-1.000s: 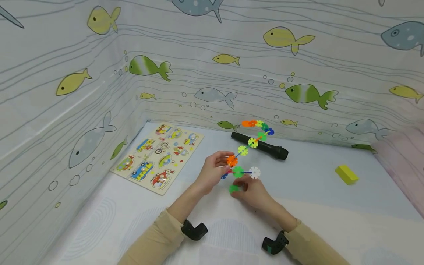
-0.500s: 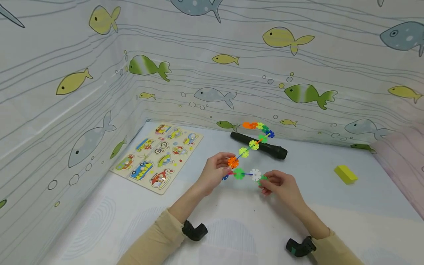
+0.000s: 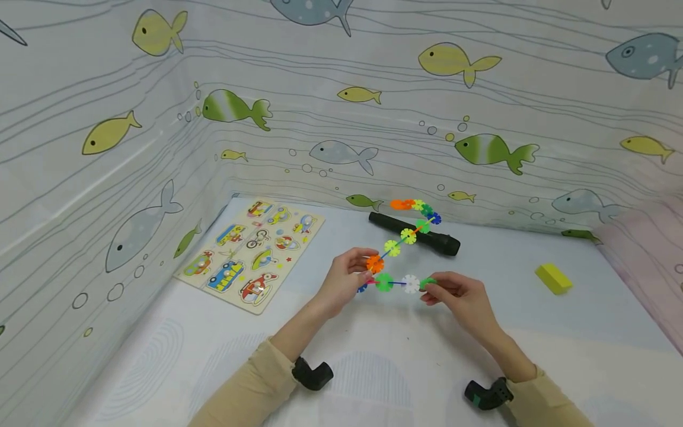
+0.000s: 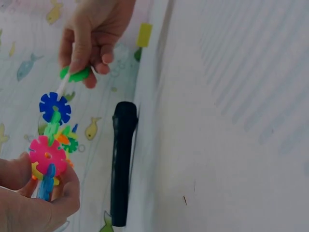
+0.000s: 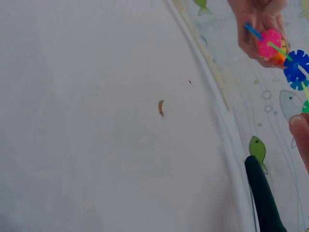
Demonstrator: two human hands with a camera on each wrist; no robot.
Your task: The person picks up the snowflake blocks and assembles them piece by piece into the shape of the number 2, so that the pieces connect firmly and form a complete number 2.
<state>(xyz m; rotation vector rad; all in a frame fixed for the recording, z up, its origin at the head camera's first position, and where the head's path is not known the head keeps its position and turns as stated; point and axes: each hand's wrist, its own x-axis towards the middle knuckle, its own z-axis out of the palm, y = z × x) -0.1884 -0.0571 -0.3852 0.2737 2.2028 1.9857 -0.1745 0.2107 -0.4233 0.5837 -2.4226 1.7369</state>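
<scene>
A winding chain of colourful interlocking snowflake discs [image 3: 392,248] hangs above the table between the hands. My left hand [image 3: 341,283] grips it near an orange disc [image 3: 375,264], with a pink disc [image 4: 47,154] between thumb and fingers in the left wrist view. My right hand [image 3: 463,299] pinches a green disc [image 3: 428,283] between thumb and fingers, at the chain's lower right end beside a white disc [image 3: 411,284]. In the left wrist view the white one appears edge-on, meeting the green disc; how deeply they interlock is hard to tell. The chain's far end curves up to orange discs [image 3: 400,204].
Behind the chain lies a black microphone [image 3: 440,241]. To the left is a wooden vehicle puzzle board [image 3: 283,270], and a yellow block [image 3: 554,279] sits at the right. Fish-printed walls [image 3: 299,118] enclose the table. Small specks, including a brown scrap [image 5: 161,108], lie on the tabletop.
My right hand has carried the green disc from below the chain rightward and up to the white disc at its end. My left hand has barely moved and keeps its grip.
</scene>
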